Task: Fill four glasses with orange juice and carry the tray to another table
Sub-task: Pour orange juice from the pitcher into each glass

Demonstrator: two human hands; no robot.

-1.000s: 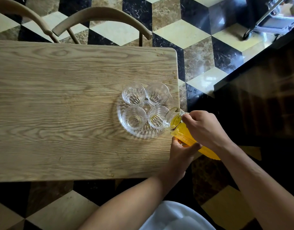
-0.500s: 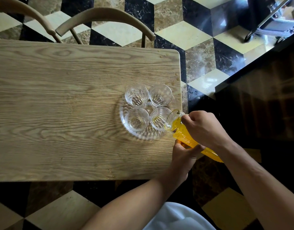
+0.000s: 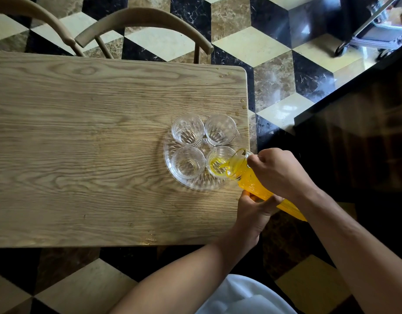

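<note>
So the pour is on: the right hand [image 3: 279,172] is wrapped round the neck of the glass jug [image 3: 252,182] and the left hand [image 3: 255,210] cups it from underneath, fingers curled on the body, with the jug tipped low toward the lower-right glass [image 3: 219,163] on the clear tray [image 3: 170,155], right of centre in the frame. There's only a little orange juice [image 3: 217,166] in that glass so far; the other three look dry. What worries me is that the jug looks pretty full and is tilted steeply, so a slight extra tip could send a gush over the rim or down the jug's lip. Also the tray sits right near the right edge of the wooden table [image 3: 82,132], so any bump from the spout could nudge it toward the drop.
</note>
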